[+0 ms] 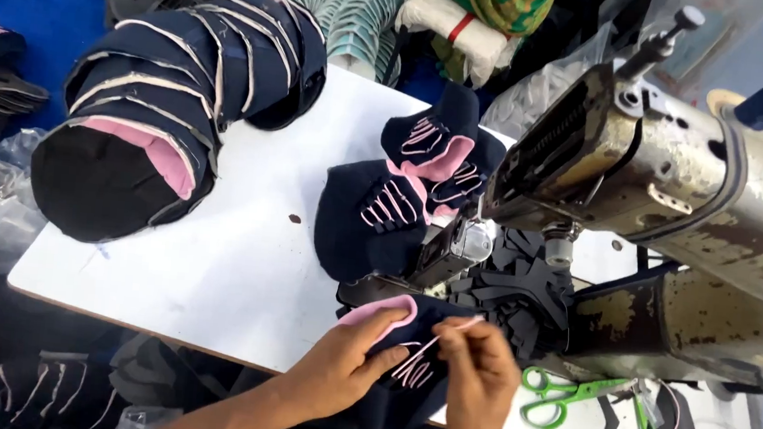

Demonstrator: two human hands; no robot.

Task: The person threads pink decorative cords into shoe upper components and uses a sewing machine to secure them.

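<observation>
My left hand (341,363) grips a navy shoe upper piece (412,337) with a pink lining and pink stripes at the table's front edge. My right hand (478,370) pinches a thin pink strip on that same piece, just right of my left hand. Directly behind the piece stands the head of an old metal sewing machine (678,185), with its presser foot area (457,249) close above. Sewn navy and pink pieces (401,198) lie in a chain behind the needle.
A long stack of nested navy uppers (161,103) lies on the white table (248,267) at left. Green-handled scissors (568,401) rest at the right front. Black cut parts (512,295) pile beside the machine. Plastic bags and more pieces lie on the floor at left.
</observation>
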